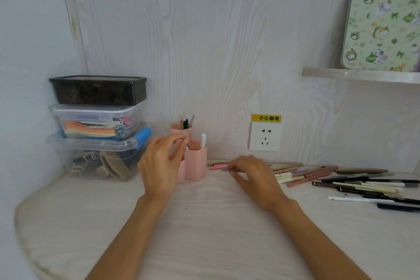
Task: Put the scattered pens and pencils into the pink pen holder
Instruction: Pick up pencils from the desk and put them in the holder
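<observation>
Right hand (251,174) low on the white wood-grain desk (204,234), fingers pinched on a thin grey pen (234,169). The pen lies under the fingertips, long axis running left-right, its left end poking out toward the holder; blurred, so which end is the tip cannot be told. Just behind it a pink pen (217,167) lies flat, also left-right, apart from the fingers.

Left hand (162,165) raised in front of the pink plastic pen holder (196,163), thumb and forefinger close together near its rim; whether anything is held between them cannot be told.

The holder stands upright against the back wall, left of the right hand, between the two hands. At least two compartments show: a taller rear one with a few dark and thin sticks standing up, and a lower front one with one white-capped pen (203,141) upright.

Scattered pens and pencils (354,183) lie in a loose heap to the right of the right hand, well over a dozen, mostly pointing left-right: black, brown, pinkish, cream, white. Exact count not readable.

Three stacked plastic storage boxes (97,120) at far left: one dark on top, two clear below. One white wall socket (265,136) behind.
</observation>
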A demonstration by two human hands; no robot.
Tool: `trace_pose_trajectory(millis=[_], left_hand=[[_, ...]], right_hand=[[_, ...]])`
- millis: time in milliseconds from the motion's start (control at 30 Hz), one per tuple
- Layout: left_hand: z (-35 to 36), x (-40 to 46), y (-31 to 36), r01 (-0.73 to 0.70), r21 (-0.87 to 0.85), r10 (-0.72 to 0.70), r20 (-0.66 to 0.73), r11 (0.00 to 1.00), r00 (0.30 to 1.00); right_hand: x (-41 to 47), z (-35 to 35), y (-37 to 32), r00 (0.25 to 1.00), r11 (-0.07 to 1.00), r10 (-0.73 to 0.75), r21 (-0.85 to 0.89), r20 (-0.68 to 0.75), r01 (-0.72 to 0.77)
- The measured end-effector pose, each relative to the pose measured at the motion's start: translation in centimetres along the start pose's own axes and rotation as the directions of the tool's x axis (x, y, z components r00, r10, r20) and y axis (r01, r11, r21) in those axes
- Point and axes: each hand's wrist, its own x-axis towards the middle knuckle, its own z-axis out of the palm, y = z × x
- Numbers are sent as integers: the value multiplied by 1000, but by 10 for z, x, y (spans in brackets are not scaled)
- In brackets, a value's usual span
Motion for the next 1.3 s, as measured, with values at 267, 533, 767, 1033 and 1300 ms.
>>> trace_pose_trajectory(millis=[267,533,767,1033,1300], left_hand=[[9,-7,-15,-16,188,-47,326,982,944],[4,-21,-18,595,-5,-583,186,804,791],[9,-25,-20,550,12,-522,331,835,786],[3,-25,-16,531,-24,-495,332,847,803],[4,-25,-4,203,18,-194,376,979,906]], right_hand=[[11,-13,-4,777,630,563,755,-282,-182],[26,-33,-19,614,343,743,939,-266,-8],[65,-24,-70,711,622,529,782,-463,47],[71,15,-65,984,1000,25,-3,-176,-26],[24,4,-4,987,993,107,-31,-117,-111]])
